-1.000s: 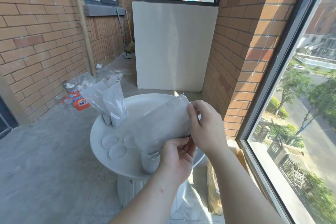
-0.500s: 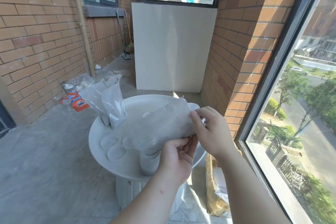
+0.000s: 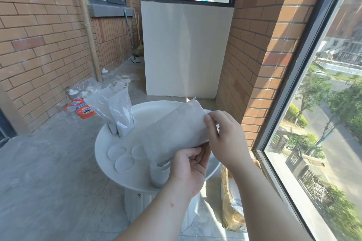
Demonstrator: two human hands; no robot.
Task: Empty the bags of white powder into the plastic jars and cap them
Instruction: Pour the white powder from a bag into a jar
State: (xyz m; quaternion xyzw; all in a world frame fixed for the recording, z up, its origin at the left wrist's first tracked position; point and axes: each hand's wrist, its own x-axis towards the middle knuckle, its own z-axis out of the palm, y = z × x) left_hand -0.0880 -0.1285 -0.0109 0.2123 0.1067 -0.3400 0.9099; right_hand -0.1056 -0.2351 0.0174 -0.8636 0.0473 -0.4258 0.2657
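A bag of white powder [image 3: 174,133] is tilted mouth-down over a clear plastic jar [image 3: 159,174] that stands near the front edge of the round white table [image 3: 156,109]. My left hand [image 3: 188,170] grips the bag's lower edge just above the jar and hides part of the jar. My right hand [image 3: 225,137] pinches the bag's raised end. Two more bags of powder [image 3: 119,111] stand upright at the table's back left. Three clear lids [image 3: 125,155] lie flat on the table left of the jar.
Brick walls close in on the left and right, with a white panel [image 3: 186,49] behind the table. An orange detergent bag [image 3: 83,110] and plastic litter lie on the floor at left. A brown sack [image 3: 233,201] leans below the window [image 3: 317,115] at right.
The bag's raised end has dropped slightly and my right hand has shifted its pinch along it. My left hand stays at the jar's mouth.
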